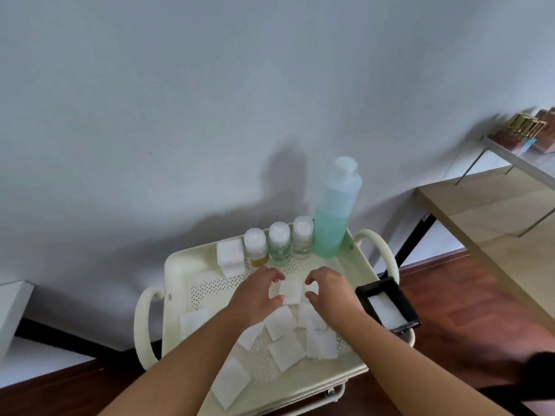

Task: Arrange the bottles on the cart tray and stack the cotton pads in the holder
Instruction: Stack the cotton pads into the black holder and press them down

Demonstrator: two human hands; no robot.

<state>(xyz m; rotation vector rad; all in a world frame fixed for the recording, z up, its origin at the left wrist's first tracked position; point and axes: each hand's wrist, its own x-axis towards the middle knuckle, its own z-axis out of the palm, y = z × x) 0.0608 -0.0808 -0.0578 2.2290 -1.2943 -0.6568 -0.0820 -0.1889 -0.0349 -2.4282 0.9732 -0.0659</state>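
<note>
A plain grey wall fills the far side of the room, with a wooden desk (492,211) to the right. Against the wall stands a cream cart tray (180,274) with a perforated floor. Along its far edge the bottles stand upright in a row: a tall blue-green bottle (335,211) at the right, then three small bottles (279,243) to its left, and a stack of pads (230,256) beyond them. A black holder (387,303) with white pads inside sits at the tray's right rim. Loose cotton pads (285,348) lie scattered over the near half. The left hand (255,295) and right hand (332,291) curl half-closed round one cotton pad (292,292) between them, fingertips at its edges. The holder lies just right of the right hand, the nearer one for carrying the pad across.
</note>
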